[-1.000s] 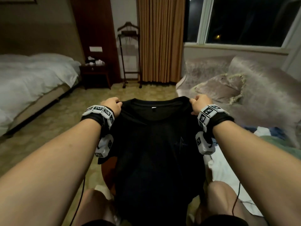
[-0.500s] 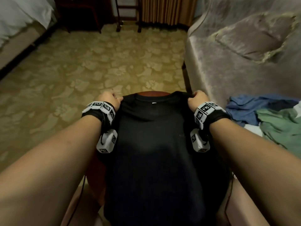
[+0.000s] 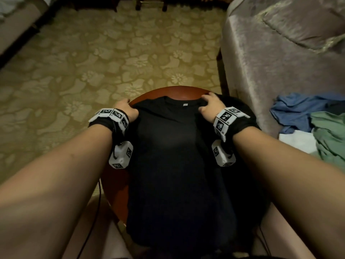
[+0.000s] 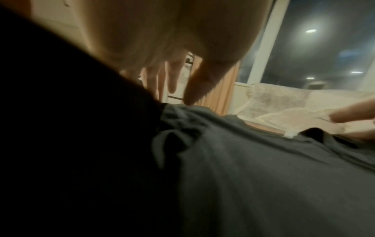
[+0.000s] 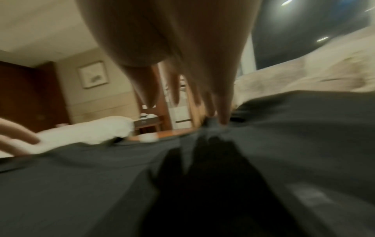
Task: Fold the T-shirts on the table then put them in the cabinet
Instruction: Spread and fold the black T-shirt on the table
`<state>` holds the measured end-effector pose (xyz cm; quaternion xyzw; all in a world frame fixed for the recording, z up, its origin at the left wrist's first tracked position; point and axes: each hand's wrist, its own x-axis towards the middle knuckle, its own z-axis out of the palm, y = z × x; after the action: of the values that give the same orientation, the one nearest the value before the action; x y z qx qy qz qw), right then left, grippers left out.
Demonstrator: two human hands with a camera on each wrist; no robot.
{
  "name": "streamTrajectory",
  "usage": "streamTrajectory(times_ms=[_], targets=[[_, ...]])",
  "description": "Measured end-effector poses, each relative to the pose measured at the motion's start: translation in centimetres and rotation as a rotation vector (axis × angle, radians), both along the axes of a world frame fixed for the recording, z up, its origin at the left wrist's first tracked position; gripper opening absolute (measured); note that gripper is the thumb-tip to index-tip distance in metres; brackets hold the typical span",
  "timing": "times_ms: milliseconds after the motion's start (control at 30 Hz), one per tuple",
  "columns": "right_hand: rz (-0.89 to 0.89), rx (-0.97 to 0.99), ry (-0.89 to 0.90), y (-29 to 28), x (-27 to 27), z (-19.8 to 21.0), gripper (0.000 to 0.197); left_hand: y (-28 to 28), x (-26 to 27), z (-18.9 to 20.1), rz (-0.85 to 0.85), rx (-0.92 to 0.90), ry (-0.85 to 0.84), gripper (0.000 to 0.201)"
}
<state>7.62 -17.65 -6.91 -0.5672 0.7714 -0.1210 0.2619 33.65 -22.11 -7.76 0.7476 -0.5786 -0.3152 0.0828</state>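
A black T-shirt (image 3: 177,156) lies flat, collar away from me, on a round reddish wooden table (image 3: 115,187) and hangs over the near edge. My left hand (image 3: 126,109) rests at its left shoulder. In the left wrist view the left hand (image 4: 182,89) has straight fingers, and the thumb tip touches the T-shirt (image 4: 263,176). My right hand (image 3: 211,105) lies spread on the right shoulder. In the right wrist view the right hand (image 5: 192,99) points its straight fingers down onto bunched cloth of the T-shirt (image 5: 101,184).
A grey sofa (image 3: 280,53) stands close on the right of the table. On it lies a pile of blue (image 3: 298,107), green (image 3: 330,135) and white (image 3: 296,141) garments. Patterned carpet (image 3: 93,62) stretches ahead, and a bed edge (image 3: 11,25) shows at the far left.
The shirt, held up by its shoulders a second ago, has come down flat onto the table. Both hands have loosened from gripping to straight fingers resting on it.
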Motion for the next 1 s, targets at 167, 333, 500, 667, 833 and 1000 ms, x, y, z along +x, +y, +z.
streamTrajectory(times_ms=[167, 333, 500, 667, 833, 1000], targets=[[0.266, 0.136, -0.034, 1.4, 6.0, -0.3, 0.052, 1.7, 1.9, -0.7, -0.016, 0.065, -0.034, 0.05], [0.407, 0.361, 0.197, 2.0, 8.9, -2.1, 0.082, 1.9, 3.7, -1.3, 0.033, 0.154, -0.013, 0.054], [0.442, 0.418, 0.334, 2.0, 9.7, -3.2, 0.109, 1.0, 6.1, -1.7, 0.131, 0.102, 0.055, 0.046], [0.443, 0.434, 0.375, 1.6, 9.8, -3.2, 0.112, 1.6, 7.5, -1.1, 0.176, 0.259, 0.118, 0.068], [0.43, 0.451, 0.411, 1.5, 10.1, -3.0, 0.111, 2.2, 8.7, -0.8, 0.137, 0.279, 0.053, 0.051], [0.415, 0.454, 0.411, 1.6, 10.4, -3.0, 0.111, 2.7, 9.7, -0.3, 0.147, 0.13, 0.011, 0.018]])
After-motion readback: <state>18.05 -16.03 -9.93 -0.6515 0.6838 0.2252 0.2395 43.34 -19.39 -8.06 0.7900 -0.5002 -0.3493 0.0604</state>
